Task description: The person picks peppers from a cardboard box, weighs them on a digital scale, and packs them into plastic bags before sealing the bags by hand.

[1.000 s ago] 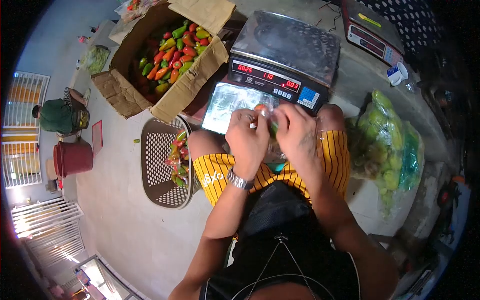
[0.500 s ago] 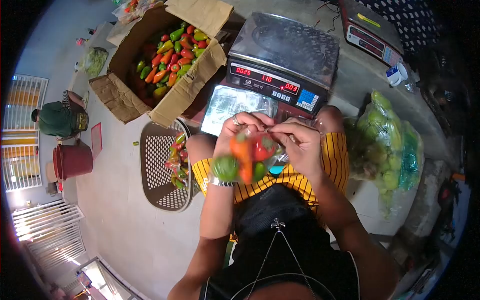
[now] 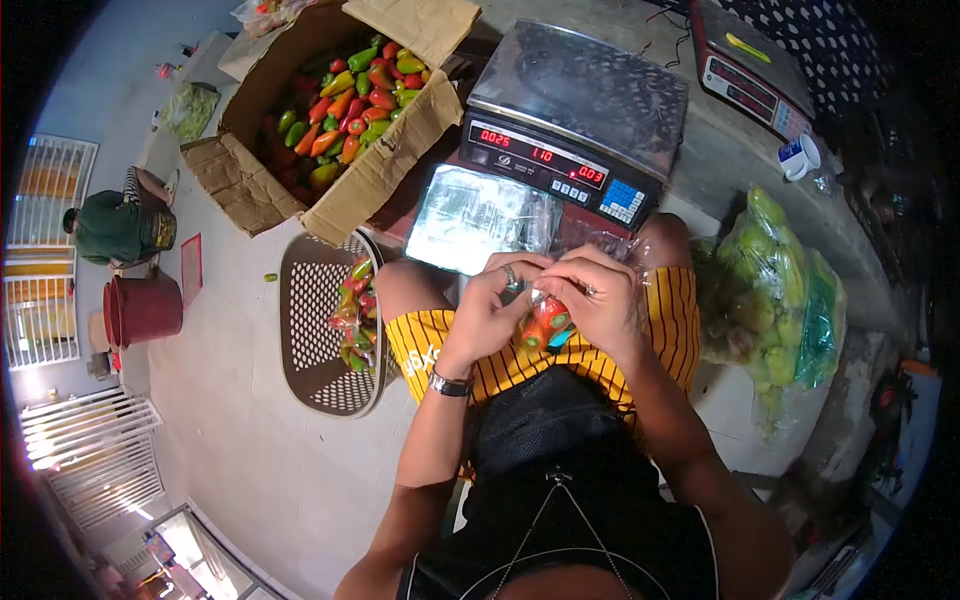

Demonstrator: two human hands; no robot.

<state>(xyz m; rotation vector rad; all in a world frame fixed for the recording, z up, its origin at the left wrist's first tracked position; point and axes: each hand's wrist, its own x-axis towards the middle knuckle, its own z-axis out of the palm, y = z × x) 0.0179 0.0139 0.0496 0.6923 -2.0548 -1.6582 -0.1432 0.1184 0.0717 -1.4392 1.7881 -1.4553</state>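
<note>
A small clear plastic bag of peppers (image 3: 545, 322), red and orange, hangs below my fingers over my lap. My left hand (image 3: 488, 312) is closed, its fingertips pinching the neck of the bag. From the other side my right hand (image 3: 603, 300) pinches the same neck, fingertips close to those of the left. The knot or twist between them is too small to make out. Just beyond my hands lie a pack of clear plastic bags (image 3: 482, 220) and a digital scale (image 3: 575, 100) with red figures lit.
An open cardboard box (image 3: 240, 185) of red and green peppers stands at the upper left. Below it is a plastic basket (image 3: 310, 330) holding bagged peppers. A large bag of green vegetables (image 3: 765, 290), a mug (image 3: 798, 158) and a second scale (image 3: 745, 85) are at right. A person (image 3: 115, 228) crouches far left.
The bag of peppers has swung down from in front of my left wrist and hangs between my hands. Both hands have stayed close together at its neck.
</note>
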